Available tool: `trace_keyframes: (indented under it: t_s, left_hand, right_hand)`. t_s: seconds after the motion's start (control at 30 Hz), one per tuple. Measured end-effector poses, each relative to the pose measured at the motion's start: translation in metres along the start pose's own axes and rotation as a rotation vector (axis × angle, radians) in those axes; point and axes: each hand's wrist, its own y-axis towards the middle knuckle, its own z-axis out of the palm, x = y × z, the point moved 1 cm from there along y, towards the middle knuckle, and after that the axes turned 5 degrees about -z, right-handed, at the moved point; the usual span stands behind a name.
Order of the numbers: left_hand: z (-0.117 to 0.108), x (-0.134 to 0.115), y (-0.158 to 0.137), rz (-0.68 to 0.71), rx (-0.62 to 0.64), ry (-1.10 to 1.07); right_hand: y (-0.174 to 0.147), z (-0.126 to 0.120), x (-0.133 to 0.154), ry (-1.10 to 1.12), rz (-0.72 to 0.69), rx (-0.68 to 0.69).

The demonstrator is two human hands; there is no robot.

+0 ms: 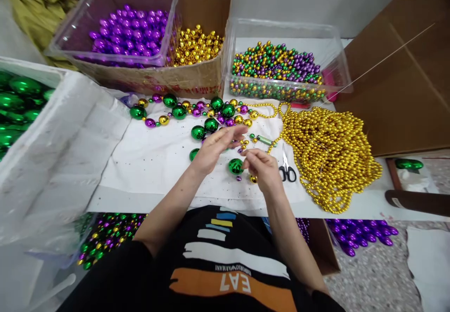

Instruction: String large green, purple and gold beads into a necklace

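My left hand (pixel 218 149) reaches over the white cloth with its fingers stretched out, palm turned toward loose small beads. My right hand (pixel 262 167) is closed in a pinch; whatever sits between its fingertips is too small to make out. Just left of those fingertips lies a big green bead (pixel 235 166), with a little purple bead (pixel 238 178) below it. More large green beads (pixel 198 132) lie beside and partly under my left hand. Behind both hands runs a strand of green, gold and purple beads (pixel 179 111). Scissors (pixel 287 169) with black handles rest right of my right hand.
A heap of gold bead strings (pixel 330 152) covers the right side. At the back stand a clear bin of purple beads (pixel 163 60), a carton of gold beads (pixel 200 81) and a clear bin of mixed beads (pixel 288 27). A green cylinder (pixel 265 140) lies near the scissors.
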Motion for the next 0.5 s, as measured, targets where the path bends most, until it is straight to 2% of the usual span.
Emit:
trace_keyframes:
  t_s: [0.07,0.13,0.23,0.37,0.43,0.5]
  left_hand:
    - [-0.005,0.010,0.014,-0.043,0.038,0.053]
    - [-0.008,0.028,0.029,-0.105,0.022,0.184]
    - [-0.003,0.055,0.048,-0.121,-0.030,0.649]
    - [0.016,0.074,0.057,-0.027,0.036,1.347]
    - [0.024,0.077,0.058,-0.040,0.053,1.545]
    - [0.029,0.079,0.061,-0.053,0.036,1.645]
  right_hand:
    - [0.002,-0.012,0.004,0.141,0.019,-0.042]
    - [-0.003,-0.021,0.010,0.270,0.031,-0.019]
    - [-0.019,-0.026,0.016,0.398,0.055,0.025]
    - [-0.041,-0.028,0.006,0.470,0.097,0.032]
    - [-0.046,-0.031,-0.002,0.519,0.109,0.026]
    - [-0.048,-0.034,-0.009,0.553,0.111,0.014]
